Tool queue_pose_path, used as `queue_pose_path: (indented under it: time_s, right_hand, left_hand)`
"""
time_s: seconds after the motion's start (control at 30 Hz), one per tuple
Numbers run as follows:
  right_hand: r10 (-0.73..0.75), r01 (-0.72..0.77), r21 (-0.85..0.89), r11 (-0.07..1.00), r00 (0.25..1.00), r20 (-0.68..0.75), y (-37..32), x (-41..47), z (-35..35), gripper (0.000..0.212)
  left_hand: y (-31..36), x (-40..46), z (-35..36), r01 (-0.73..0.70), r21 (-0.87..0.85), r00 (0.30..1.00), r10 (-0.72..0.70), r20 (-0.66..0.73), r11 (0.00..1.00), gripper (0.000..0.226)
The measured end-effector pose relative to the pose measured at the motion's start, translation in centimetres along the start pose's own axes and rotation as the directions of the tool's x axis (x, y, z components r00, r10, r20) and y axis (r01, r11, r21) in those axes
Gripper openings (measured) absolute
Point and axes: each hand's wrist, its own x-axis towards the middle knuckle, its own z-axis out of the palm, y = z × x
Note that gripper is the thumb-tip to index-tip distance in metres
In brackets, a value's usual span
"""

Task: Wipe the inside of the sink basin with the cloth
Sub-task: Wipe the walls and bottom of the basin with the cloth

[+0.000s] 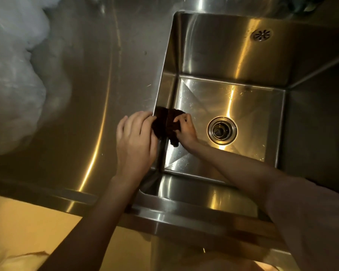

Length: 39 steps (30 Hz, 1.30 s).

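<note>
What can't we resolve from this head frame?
- Cloth: dark and underlit; texture, folds and wetness unreadable, and the left hand and right hand cover its ends.
- Each hand's grip: fingertips buried in the cloth.
- Drain interior: shadowed.
- Sink basin right wall: dark, cut off by the frame edge.
- White mass on the counter: blurred, unidentifiable.
- Top right corner: objects cropped and dark.
</note>
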Motion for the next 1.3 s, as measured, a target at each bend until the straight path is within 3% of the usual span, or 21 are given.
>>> queue_pose_path:
  time_s: [0.1,0.3,0.57,0.67,0.77,1.0,1.17,1.3]
  right_hand:
    - [0.051,-0.05,-0.088,0.995,0.999,0.009,0.6,0.6,0.9,0.042]
    - [0.028,-0.024,0.074,0.997,0.998,-0.051,-1.5,-1.5,-0.5,0.04]
    - [-0.267,0.334,0.29,0.897,0.932,-0.247,-8.2,-9.4,-7.0,0.029]
    - [-0.31,0.385,0.296,0.874,0.912,-0.271,-8.9,-10.5,-7.5,0.027]
    - [-0.244,0.311,0.279,0.909,0.937,-0.251,-7.9,-9.2,-6.2,0.027]
    - [-0.061,0.079,0.176,0.981,0.993,-0.104,-1.9,-4.6,-0.4,0.028]
    - [0.074,-0.072,-0.03,0.997,0.995,0.071,0.8,-2.8,1.8,0.034]
    - [0.097,-0.094,-0.045,0.995,0.993,0.065,0.6,-2.7,1.7,0.031]
  left_hand:
    - [0.1,0.0,0.1,-0.004,0.024,1.0,0.003,0.017,1.0,0.029]
    - [0.1,0.0,-0.2,0.024,0.026,0.999,-0.025,0.048,0.999,0.03]
    - [0.6,-0.2,-1.3,0.034,-0.094,0.998,-0.029,0.047,0.995,0.028]
    - [0.9,-0.8,-2.3,0.009,-0.094,0.998,-0.003,0.062,0.996,0.031]
    - [1.3,-2.6,-3.2,-0.025,-0.07,0.995,0.032,0.095,0.997,0.032]
    - [1.2,-6.7,-3.0,0.057,-0.051,0.989,-0.05,0.139,0.997,0.032]
    - [0.4,-7.3,-3.0,0.04,-0.077,0.988,-0.028,0.149,0.996,0.031]
    - [0.0,-7.2,-3.4,0.058,-0.075,0.991,-0.049,0.126,0.995,0.029]
